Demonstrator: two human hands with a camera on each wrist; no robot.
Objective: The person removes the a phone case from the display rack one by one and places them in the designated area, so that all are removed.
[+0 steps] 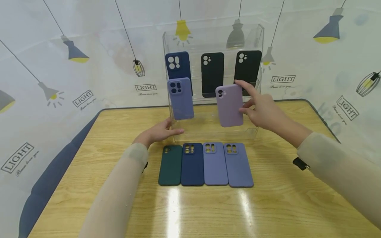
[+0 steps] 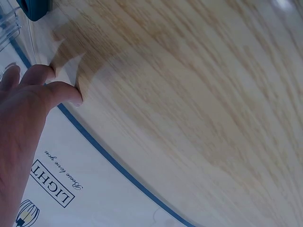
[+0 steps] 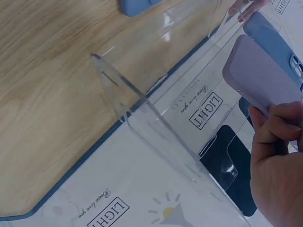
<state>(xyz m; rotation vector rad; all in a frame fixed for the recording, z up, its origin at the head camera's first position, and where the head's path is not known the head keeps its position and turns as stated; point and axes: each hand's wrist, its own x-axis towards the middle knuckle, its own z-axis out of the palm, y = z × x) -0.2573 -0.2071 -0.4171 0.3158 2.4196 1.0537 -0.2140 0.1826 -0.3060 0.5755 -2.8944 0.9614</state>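
My right hand (image 1: 263,107) pinches a lilac phone case (image 1: 230,107) by its right side and top corner. The case is upright, in front of the lower tier of a clear acrylic display stand (image 1: 212,134). In the right wrist view, thumb and fingers (image 3: 284,118) hold the case's edge. At the stand's lower left corner, my left hand (image 1: 159,132) grips the side, thumb in front and fingers partly hidden behind. A lavender-blue case (image 1: 181,102) leans on the lower tier at left. Behind it on the upper tier are a navy case (image 1: 178,62) and two black cases (image 1: 212,74).
Side by side on the wooden table (image 1: 119,205), before the stand, lie a green case (image 1: 170,167), a navy case (image 1: 192,168) and two lavender-blue cases (image 1: 215,168). A lamp-printed backdrop (image 1: 104,39) rises behind and beside the table.
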